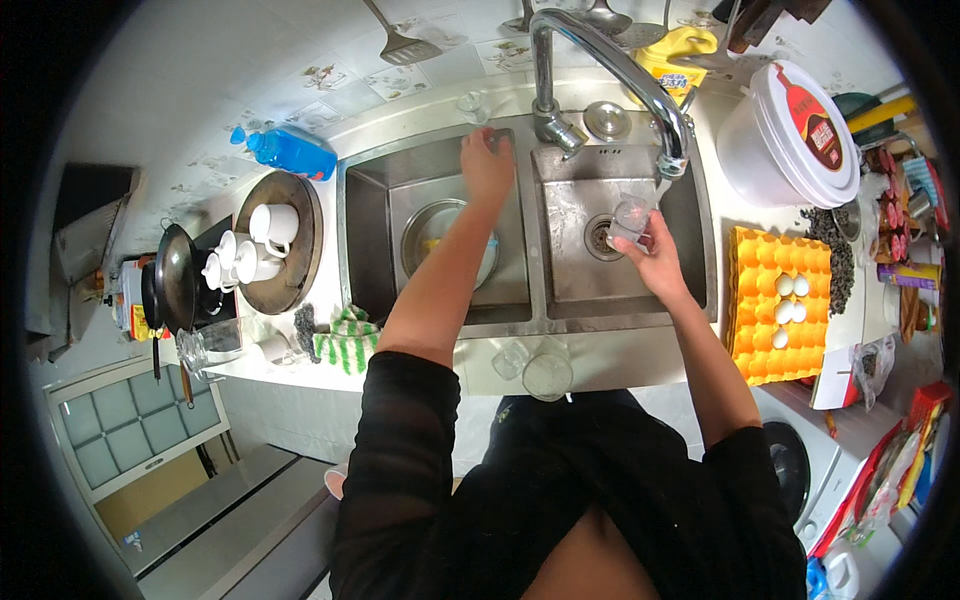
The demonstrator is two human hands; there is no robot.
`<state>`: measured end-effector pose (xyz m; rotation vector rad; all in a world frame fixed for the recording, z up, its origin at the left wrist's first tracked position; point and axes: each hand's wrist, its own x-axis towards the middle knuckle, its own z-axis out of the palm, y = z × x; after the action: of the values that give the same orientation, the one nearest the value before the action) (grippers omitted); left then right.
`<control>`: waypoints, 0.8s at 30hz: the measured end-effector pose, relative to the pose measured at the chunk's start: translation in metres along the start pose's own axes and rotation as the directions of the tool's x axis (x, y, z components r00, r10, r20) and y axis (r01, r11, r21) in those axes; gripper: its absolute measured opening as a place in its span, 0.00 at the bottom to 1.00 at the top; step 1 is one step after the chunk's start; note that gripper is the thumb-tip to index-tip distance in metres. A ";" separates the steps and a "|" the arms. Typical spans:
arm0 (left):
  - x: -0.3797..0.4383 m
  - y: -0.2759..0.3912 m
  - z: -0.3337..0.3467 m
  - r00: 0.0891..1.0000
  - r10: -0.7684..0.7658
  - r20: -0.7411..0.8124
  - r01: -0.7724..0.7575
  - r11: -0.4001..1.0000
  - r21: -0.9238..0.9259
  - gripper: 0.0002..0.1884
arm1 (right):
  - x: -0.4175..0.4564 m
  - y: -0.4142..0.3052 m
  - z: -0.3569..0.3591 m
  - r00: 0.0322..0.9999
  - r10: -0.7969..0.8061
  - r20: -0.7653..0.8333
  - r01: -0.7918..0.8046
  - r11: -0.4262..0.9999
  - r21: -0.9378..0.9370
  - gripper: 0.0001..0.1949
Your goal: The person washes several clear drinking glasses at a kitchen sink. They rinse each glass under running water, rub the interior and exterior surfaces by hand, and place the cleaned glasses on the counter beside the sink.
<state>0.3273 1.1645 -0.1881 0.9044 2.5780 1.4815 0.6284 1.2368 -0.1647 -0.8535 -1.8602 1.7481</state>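
Observation:
My right hand [655,256] grips a small clear glass cup [631,214] over the right basin [574,289] of a steel double sink. The cup is tilted just below the spout of the chrome faucet [670,135], where a short stream of water shows. My left hand [488,166] reaches to the back rim of the left basin [367,292]. Its fingertips point towards a clear glass [473,105] on the counter behind the sink; whether they hold anything is hidden. In the left basin lies a round metal bowl [409,244], partly behind my left forearm.
Glassware, including a glass jar [547,375], stands on the front counter edge. A green-striped cloth [347,341] lies left, near white mugs [274,225] on a round board [300,281]. Rightward are a yellow egg tray [754,300] with several eggs and a white lidded bucket [757,150].

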 end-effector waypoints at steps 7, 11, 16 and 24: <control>0.050 -0.012 0.003 0.994 -0.018 -0.104 0.038 0.981 0.189 0.39 | -0.014 0.011 -0.001 0.998 0.051 -0.035 -0.048 0.996 0.077 0.26; 0.069 -0.026 0.014 0.995 -0.031 -0.095 0.056 0.958 0.281 0.38 | -0.021 0.003 0.000 0.996 0.029 -0.090 -0.021 0.996 0.081 0.26; 0.085 -0.048 0.009 0.996 -0.086 0.004 0.083 0.973 0.217 0.29 | -0.019 -0.010 0.003 0.995 0.021 -0.098 -0.016 0.999 0.048 0.26; -0.021 -0.008 -0.041 0.791 -0.314 0.525 0.612 0.406 -0.679 0.12 | -0.017 -0.015 -0.010 0.997 -0.048 -0.061 0.047 0.999 -0.007 0.25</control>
<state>0.3283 1.1189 -0.1777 0.1868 1.3547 1.8287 0.6456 1.2317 -0.1474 -0.8487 -1.8318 1.6703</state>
